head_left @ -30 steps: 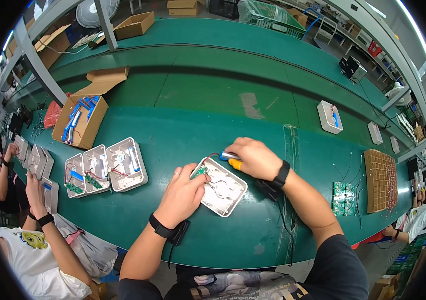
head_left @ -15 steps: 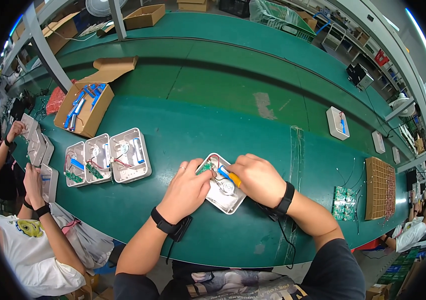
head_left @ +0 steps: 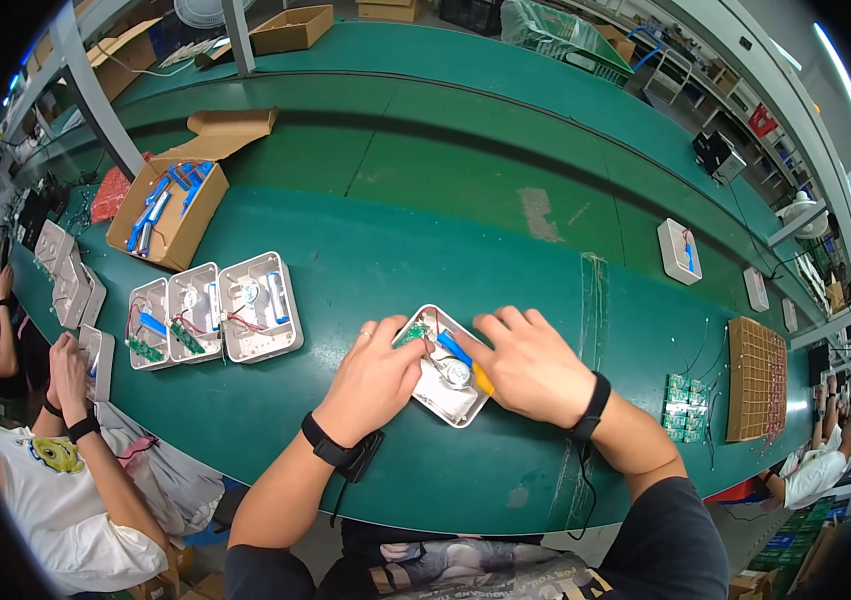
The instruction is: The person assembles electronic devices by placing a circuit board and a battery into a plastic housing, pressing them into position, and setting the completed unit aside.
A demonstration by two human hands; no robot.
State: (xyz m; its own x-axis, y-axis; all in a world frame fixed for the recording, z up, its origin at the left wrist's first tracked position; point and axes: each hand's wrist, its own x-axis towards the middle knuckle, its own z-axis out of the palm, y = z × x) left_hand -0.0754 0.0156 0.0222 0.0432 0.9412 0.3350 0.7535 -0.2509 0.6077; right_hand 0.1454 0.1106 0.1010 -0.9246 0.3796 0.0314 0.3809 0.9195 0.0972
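Note:
In front of me on the green bench lies a white plastic housing [head_left: 466, 408]. Inside it are a blue battery cell [head_left: 454, 347], a round silver speaker-like disc [head_left: 458, 374], thin wires and a small green circuit board [head_left: 415, 333]. My left hand [head_left: 371, 378] overlaps the housing's left side, its fingertips closed on the circuit board. On the opposite side, my right hand [head_left: 538, 368] is curled around a yellow object [head_left: 483, 380]. Only part of that object shows at the housing's right rim, and its kind is hidden by the hand.
Left of me stand several filled white housings [head_left: 264, 350], with a carton of blue battery cells [head_left: 184, 232] behind them. To the right lie green circuit boards [head_left: 686, 408] and a brown gridded tray [head_left: 752, 380]. Another housing [head_left: 679, 252] sits farther back. A co-worker's hands [head_left: 68, 375] are at the left.
My right hand has shifted slightly right and toward me, bringing the yellow object down along the housing's right rim. More of the blue battery cell now shows. My left hand stays put.

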